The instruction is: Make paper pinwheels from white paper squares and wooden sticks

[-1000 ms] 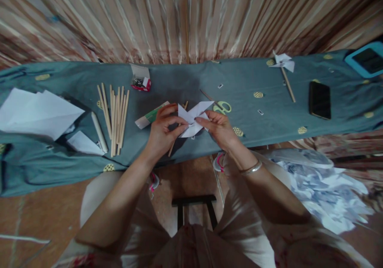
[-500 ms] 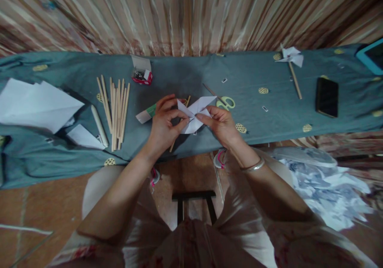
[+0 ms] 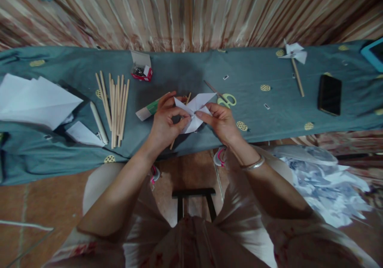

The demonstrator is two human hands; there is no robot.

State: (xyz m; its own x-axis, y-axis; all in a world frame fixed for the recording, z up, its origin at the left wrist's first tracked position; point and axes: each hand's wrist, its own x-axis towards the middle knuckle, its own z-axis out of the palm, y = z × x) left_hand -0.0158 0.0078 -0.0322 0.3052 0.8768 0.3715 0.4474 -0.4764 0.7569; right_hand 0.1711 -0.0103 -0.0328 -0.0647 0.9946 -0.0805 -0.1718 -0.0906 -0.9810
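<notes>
A white paper pinwheel (image 3: 197, 102) is held between both hands above the table's front half. My left hand (image 3: 166, 120) pinches its left side near the centre, thumb against forefinger. On the right side, my right hand (image 3: 223, 123) grips the folded paper with its thumb close to the middle. A wooden stick (image 3: 188, 99) lies partly hidden beneath the paper and my left hand. Just behind my left hand is a green and white box (image 3: 148, 110). Scissors (image 3: 226, 100) with pale green handles lie beyond my right hand.
Several wooden sticks (image 3: 119, 108), a white pen-like tool (image 3: 98, 121) and white paper sheets (image 3: 36, 100) lie left. An open red box of small metal pieces (image 3: 142, 71) stands behind. A finished-looking pinwheel (image 3: 296, 53) and a phone (image 3: 329, 94) lie right; paper scraps (image 3: 326, 188) fill a bag below.
Both hands keep their hold on the pinwheel, with only a slight shift of the left fingers and paper. The whole view has tilted a little.
</notes>
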